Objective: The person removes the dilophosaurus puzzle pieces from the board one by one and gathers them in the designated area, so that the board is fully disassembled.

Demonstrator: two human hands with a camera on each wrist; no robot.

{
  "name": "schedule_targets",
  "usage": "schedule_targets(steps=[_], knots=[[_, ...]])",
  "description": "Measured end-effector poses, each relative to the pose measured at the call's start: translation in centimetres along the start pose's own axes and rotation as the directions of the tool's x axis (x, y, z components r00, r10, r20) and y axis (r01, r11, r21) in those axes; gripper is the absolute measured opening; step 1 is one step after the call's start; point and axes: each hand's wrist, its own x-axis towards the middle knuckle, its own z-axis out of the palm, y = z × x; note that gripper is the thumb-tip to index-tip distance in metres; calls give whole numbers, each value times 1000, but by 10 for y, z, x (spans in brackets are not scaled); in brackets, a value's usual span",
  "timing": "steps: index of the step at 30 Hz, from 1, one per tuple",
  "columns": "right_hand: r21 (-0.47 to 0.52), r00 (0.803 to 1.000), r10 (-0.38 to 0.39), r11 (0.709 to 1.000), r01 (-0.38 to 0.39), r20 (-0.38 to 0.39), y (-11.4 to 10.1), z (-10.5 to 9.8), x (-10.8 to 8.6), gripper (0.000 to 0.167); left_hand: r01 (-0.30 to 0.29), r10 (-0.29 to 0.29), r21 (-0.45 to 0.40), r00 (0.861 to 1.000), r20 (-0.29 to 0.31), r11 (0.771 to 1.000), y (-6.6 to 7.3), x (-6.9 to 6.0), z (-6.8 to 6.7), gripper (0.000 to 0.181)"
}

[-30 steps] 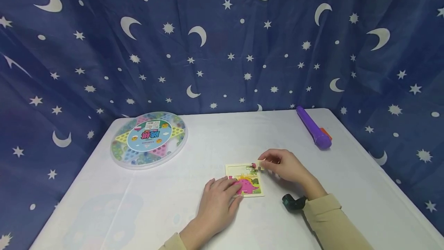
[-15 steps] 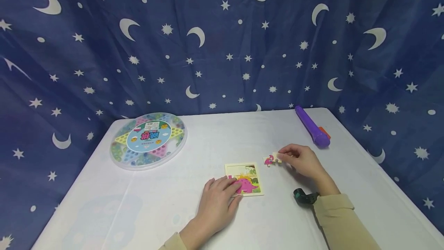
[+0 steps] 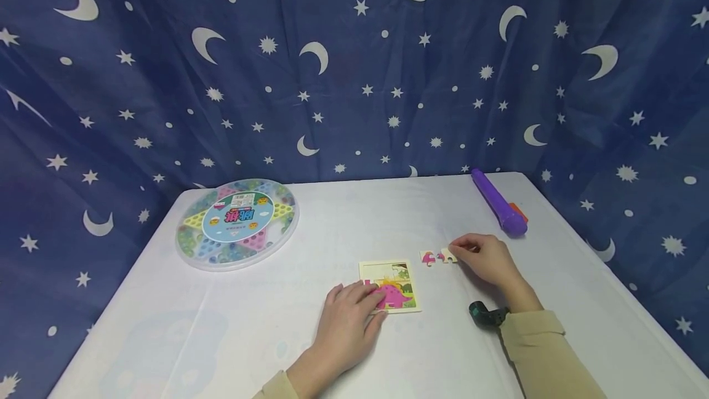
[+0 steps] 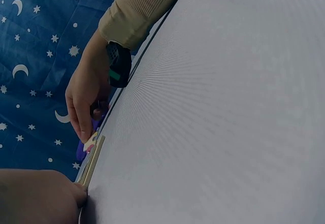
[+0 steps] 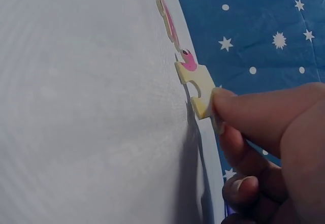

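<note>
A square puzzle frame (image 3: pixel 411 288) with a pink dinosaur picture lies on the table, part of its top row bare. My left hand (image 3: pixel 348 325) rests on its lower left side, fingers loosely extended. To the right of the frame, my right hand (image 3: pixel 487 260) pinches a cream and pink puzzle piece (image 3: pixel 448 255) at its right edge; in the right wrist view the thumb (image 5: pixel 249 109) and a finger hold this piece (image 5: pixel 203 82) slightly tilted. Another pink piece (image 3: pixel 428 258) lies just left of it, and whether the two touch is unclear.
A round board game (image 3: pixel 238 225) in a clear case lies at the table's back left. At the back right lies a purple microphone-shaped object (image 3: pixel 500 205) with something orange beside it. A starry blue curtain (image 3: pixel 343 66) hangs behind the table (image 3: pixel 249 319).
My right hand has moved right, away from the frame, taking the held piece to beside the other pink piece, then lowering it slightly. My left hand has stayed in place.
</note>
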Motion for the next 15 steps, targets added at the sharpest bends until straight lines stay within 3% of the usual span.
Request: schedule_targets(steps=[15], knots=[[-78,998,-56,996,52,-43,-2,9,0,15,4,-4,11,1000,6,1000,-1,-1,1,35]])
